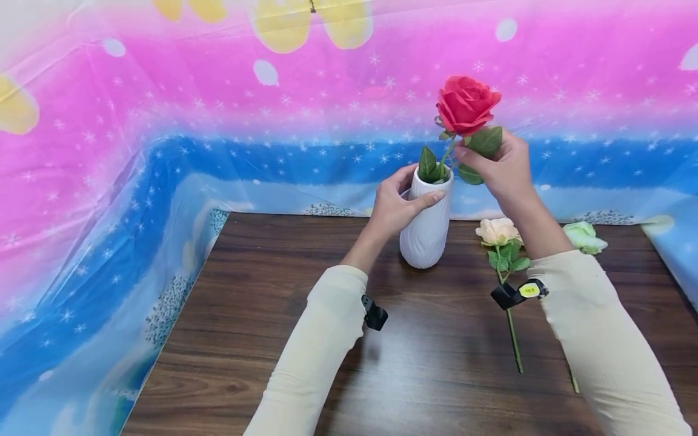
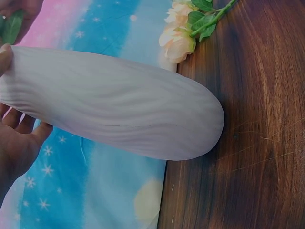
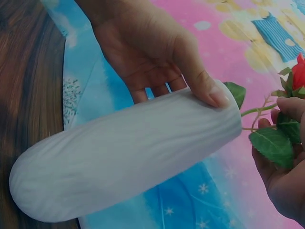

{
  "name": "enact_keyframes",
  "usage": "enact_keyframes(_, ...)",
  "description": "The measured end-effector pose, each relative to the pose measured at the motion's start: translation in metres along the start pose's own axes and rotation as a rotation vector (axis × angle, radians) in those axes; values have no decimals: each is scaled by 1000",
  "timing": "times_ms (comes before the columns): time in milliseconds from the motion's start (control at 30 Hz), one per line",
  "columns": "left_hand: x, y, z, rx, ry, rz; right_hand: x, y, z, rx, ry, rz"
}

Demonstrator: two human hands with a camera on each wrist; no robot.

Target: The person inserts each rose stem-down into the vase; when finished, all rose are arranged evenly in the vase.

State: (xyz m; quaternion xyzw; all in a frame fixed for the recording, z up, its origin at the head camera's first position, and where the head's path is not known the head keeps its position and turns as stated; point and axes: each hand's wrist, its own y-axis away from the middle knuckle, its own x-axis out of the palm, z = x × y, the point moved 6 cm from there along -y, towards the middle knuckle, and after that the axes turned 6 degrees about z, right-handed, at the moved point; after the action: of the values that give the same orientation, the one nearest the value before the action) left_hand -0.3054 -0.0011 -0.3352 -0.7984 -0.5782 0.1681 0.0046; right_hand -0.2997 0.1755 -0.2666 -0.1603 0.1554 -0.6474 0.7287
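Note:
A white ribbed vase stands upright on the dark wooden table. My left hand grips it near the top, thumb across the front and fingers behind. A red rose rises out of the vase mouth and leans right, its lower stem hidden inside. With my right hand I pinch the rose's stem and leaves just below the bloom. In the right wrist view, green leaves show beside the right fingers, and the left thumb lies along the vase close to its rim.
Right of the vase, a peach rose lies on the table, its stem toward me. Farther right is a pale green rose, partly covered by my right forearm. A pink and blue patterned cloth hangs behind the table.

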Motion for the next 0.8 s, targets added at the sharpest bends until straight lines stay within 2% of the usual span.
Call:
enact_keyframes(100, 1, -1, 0, -5, 4, 4, -8, 5, 3, -27, -1, -7)
enact_keyframes(467, 1, 0, 1, 3, 0, -13, -38, 27, 9, -61, -165, -27)
enact_keyframes(600, 2, 1, 2, -3, -3, -10, -49, 41, 12, -67, -136, -26)
enact_keyframes(800, 0, 1, 1, 11, -3, -4, -59, 64, 9, -31, -50, 11)
